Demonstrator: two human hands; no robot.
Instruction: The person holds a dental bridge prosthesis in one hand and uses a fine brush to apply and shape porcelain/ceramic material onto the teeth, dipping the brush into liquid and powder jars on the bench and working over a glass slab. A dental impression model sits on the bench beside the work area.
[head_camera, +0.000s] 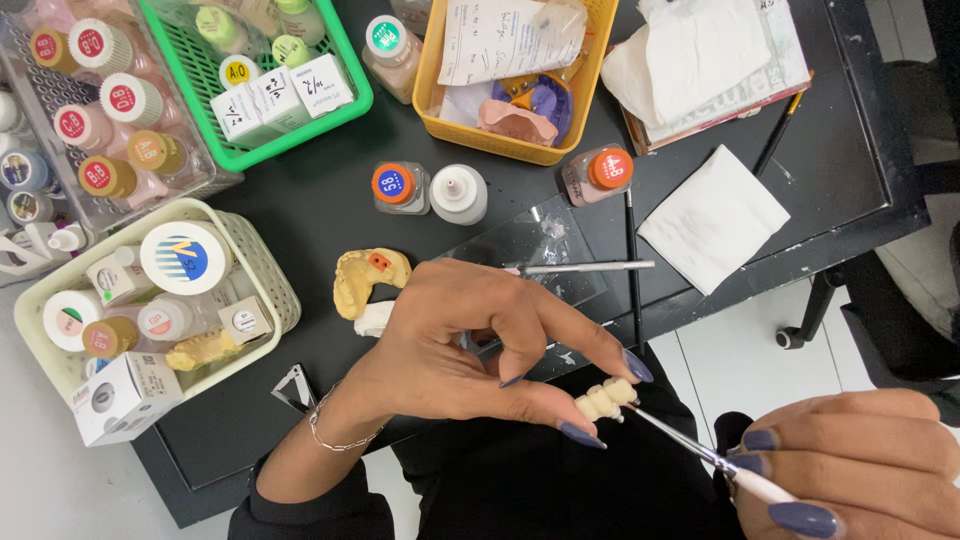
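Just off the near edge of the black table (330, 200), the left hand (470, 345) pinches a small cream row of model teeth (606, 397) between fingertips. From four o'clock of it, the right hand (860, 465) grips a fine brush (690, 447), its tip touching the teeth. At ten o'clock of the left hand a yellow dental cast (365, 278) lies near a glass slab (530, 250).

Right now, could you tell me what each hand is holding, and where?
Left hand pinches a small row of teeth at its end; right hand grips a fine brush by its handle.
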